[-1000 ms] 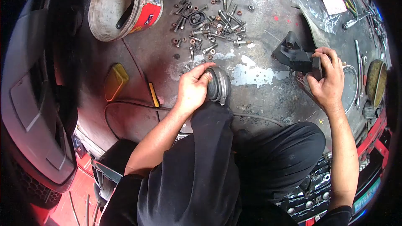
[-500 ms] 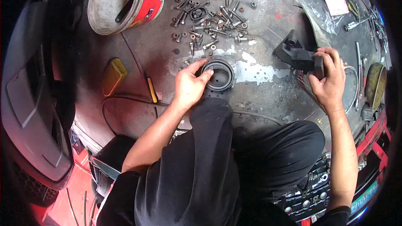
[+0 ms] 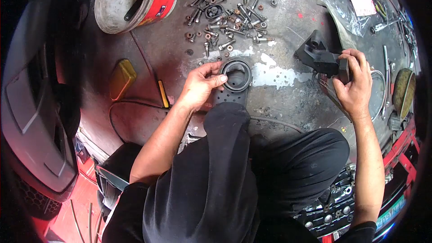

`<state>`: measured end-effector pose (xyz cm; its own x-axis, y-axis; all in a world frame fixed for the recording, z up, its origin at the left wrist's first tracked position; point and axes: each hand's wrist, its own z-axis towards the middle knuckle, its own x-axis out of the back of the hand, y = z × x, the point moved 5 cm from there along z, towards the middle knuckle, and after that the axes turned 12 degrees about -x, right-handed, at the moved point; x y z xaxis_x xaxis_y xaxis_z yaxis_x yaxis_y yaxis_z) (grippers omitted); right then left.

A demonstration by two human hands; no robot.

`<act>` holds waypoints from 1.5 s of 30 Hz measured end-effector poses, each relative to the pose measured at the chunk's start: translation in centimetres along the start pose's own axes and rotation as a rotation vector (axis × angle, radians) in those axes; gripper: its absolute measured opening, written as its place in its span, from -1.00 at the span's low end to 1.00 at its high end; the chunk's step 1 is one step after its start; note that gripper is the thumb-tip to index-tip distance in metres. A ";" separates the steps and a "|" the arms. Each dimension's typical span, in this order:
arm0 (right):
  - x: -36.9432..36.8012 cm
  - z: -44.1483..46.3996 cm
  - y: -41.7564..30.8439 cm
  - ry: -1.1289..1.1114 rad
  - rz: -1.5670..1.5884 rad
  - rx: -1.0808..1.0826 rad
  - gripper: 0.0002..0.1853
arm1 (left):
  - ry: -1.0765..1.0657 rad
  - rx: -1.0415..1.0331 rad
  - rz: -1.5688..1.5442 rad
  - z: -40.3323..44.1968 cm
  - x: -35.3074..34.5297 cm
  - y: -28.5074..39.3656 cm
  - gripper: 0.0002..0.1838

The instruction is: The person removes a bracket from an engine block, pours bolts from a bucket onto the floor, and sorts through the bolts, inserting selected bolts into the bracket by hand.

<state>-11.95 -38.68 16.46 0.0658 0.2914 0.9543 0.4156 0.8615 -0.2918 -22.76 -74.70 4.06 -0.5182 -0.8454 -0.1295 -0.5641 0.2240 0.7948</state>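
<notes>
L hand held a round black rubber-like ring, thumb on its L rim, other fingers mostly hidden behind. Ring sat just R of the fingertips, hole facing the cam, no long axis, just beyond a black perforated shoe. L forearm came up from lower L, wrist approx. straight. R hand, well off to the R, gripped the near end of an angular black plastic housing, thumb & fingers on opp. sides; its long axis ran up-L from there. L hand was nearest the ring. Farther out: loose grey metal bolts & a white-and-red plastic bucket, up-L, on the worn grey floor.
</notes>
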 end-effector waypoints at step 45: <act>0.1 0.0 -0.4 0.013 0.025 0.034 -0.51 | 0.829 -0.814 0.583 -0.8 14.0 23.1 -0.52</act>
<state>-12.09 -38.96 16.68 0.0880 0.3079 0.9473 0.3822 0.8678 -0.3176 -42.55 -81.77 21.08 0.1609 -0.8354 0.5256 0.3096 0.5484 0.7768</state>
